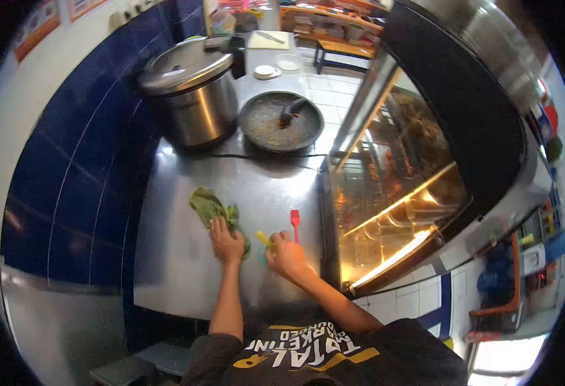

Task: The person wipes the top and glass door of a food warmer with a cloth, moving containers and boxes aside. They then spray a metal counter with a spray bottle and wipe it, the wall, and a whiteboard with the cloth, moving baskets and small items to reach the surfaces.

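Note:
My left hand lies with its fingers spread on a crumpled green cloth on the steel table. To its right, my right hand is closed round a small yellow and teal item, whose yellow end sticks out past the fingers; its full shape is hidden. A red brush lies on the table just beyond my right hand, not touched by it.
Behind stand a large steel pot and a dark pan with a black utensil inside. A cable crosses the table. A lit glass display case borders the right side. Farther back is a white board with a knife.

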Motion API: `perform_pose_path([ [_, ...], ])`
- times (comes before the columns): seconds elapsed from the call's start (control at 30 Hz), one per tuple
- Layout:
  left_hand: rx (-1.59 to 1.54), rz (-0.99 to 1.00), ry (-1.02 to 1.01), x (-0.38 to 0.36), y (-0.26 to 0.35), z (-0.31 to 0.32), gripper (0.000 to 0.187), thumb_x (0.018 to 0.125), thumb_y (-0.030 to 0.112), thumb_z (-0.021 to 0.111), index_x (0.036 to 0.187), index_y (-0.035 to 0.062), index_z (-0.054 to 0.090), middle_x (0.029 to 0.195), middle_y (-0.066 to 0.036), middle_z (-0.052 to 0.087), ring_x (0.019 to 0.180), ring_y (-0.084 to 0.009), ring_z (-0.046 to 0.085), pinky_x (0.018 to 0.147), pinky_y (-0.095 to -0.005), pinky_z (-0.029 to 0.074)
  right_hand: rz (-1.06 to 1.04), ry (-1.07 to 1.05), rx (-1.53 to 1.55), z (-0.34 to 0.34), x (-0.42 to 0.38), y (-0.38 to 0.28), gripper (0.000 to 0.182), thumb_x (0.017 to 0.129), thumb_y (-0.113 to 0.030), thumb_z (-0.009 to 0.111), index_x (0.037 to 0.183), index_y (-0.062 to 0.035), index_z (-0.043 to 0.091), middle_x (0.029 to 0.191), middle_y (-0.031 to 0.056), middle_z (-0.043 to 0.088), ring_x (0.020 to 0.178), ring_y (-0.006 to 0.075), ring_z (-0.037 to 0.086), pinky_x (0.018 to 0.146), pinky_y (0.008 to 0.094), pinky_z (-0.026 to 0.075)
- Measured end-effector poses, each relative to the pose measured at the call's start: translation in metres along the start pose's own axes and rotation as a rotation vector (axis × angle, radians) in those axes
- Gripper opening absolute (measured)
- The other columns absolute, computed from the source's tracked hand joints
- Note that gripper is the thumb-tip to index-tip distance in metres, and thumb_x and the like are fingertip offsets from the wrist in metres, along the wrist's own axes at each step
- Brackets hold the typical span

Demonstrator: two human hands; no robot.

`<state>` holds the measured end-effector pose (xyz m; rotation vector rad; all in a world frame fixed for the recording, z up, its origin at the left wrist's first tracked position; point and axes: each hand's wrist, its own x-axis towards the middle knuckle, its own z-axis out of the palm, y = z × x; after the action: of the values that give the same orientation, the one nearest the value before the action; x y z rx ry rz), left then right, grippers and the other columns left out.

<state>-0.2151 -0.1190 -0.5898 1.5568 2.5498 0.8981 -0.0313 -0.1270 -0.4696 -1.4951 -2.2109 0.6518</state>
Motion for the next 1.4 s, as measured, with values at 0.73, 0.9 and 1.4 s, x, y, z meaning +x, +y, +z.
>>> perform_pose_path([
  [0.73, 0.238, 0.049, 0.031, -0.064, 0.091, -0.008, 0.055, 0.085, 0.013, 0.058, 0.136, -0.0022, 0.045, 0.142, -0.021, 0.043, 0.134, -0.0348, 0.037, 0.112, -0.0433, 0.03, -0.734, -0.035, 0.653, -0.281, -0.166, 0.042, 0.027, 0.089, -0.026, 0.063, 0.093, -0.0004, 0.059, 0.085, 0.0184, 0.054, 0.076, 0.0352, 0.056, 0.067, 0.0447, 0.047],
  [0.9, 0.205, 0.223, 0.042, -0.1, 0.224, 0.015, 0.054, 0.085, 0.014, 0.058, 0.135, -0.0015, 0.045, 0.14, -0.021, 0.044, 0.132, -0.035, 0.038, 0.11, -0.0436, 0.031, -0.696, 0.074, 0.577, -0.375, -0.241, 0.158, 0.029, 0.09, -0.024, 0.063, 0.103, 0.0018, 0.061, 0.095, 0.0181, 0.062, 0.085, 0.0349, 0.061, 0.072, 0.0422, 0.049],
  [1.4, 0.033, 0.837, -0.33, -0.219, 0.529, 0.183, 0.051, 0.085, 0.018, 0.057, 0.132, 0.0007, 0.048, 0.136, -0.022, 0.047, 0.128, -0.0359, 0.042, 0.106, -0.0445, 0.034, 0.899, 0.614, 0.258, -0.372, -0.462, 0.396, 0.026, 0.082, -0.023, 0.064, 0.102, -0.0049, 0.061, 0.113, 0.0164, 0.056, 0.096, 0.0375, 0.061, 0.079, 0.0451, 0.051],
])
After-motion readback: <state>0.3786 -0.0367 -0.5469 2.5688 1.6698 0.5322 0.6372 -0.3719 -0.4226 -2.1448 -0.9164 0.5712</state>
